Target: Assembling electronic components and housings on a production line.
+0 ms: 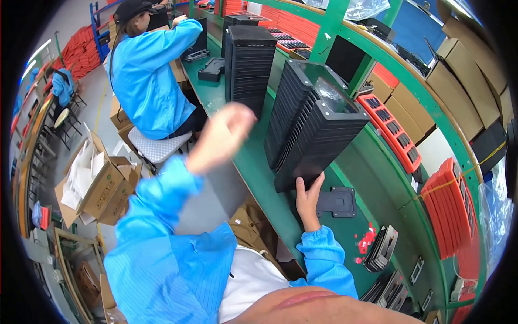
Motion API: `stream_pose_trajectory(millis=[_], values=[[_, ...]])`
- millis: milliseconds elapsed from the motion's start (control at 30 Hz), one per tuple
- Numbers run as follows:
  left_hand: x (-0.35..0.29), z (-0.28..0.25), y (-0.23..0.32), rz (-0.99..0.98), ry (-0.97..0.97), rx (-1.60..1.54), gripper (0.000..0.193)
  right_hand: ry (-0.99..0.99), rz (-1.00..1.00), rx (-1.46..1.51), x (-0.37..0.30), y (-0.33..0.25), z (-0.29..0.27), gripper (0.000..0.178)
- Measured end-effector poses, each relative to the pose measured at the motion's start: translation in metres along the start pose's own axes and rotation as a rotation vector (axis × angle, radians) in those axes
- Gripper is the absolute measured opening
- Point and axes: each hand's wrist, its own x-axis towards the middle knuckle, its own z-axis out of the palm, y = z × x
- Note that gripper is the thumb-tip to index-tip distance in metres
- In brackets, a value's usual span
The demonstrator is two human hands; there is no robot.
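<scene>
My right hand (309, 202) touches the lower near edge of a tall stack of black plates (324, 137), its fingers stretched out and apart. The stack stands in two columns on the green bench, and clear plastic lies under its top frame. Just right of that hand, a single flat black part (337, 202) with a stepped outline lies on the bench. My left hand (224, 132) is raised over the bench's left edge, in front of a second black stack (248, 67). Motion smears its curled fingers, so I cannot tell whether they hold anything.
A co-worker in a blue jacket (151, 75) sits farther along the green bench (259, 156). Small red pieces (367, 240) and a bundle of dark plates (381, 248) lie near me on the right. Red trays (448, 208) line the green rack. An open carton (102, 183) stands left.
</scene>
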Motion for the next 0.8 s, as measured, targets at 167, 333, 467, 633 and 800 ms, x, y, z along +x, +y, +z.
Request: stream_pose_trajectory(millis=[167,333,467,633,800], values=[[0.186,-0.118,-0.007,-0.39,0.174,0.224,0.066,0.03,0.06,-0.042,-0.007,0.004,0.003,0.086],[0.286,-0.096,-0.021,-0.88,-0.117,0.583,0.079,0.033,0.032,-0.034,-0.005,-0.004,0.0,0.083],[0.303,-0.09,-0.03,-0.723,-0.145,0.604,0.084,0.03,0.028,-0.006,-0.003,-0.014,-0.002,0.082],[0.303,-0.077,-0.005,-0.855,-0.12,0.693,0.086,0.026,0.029,0.007,0.001,-0.018,-0.01,0.083],[0.317,-0.085,-0.009,-0.796,0.084,0.553,0.06,0.06,-0.013,-0.018,-0.001,-0.009,-0.007,0.084]])
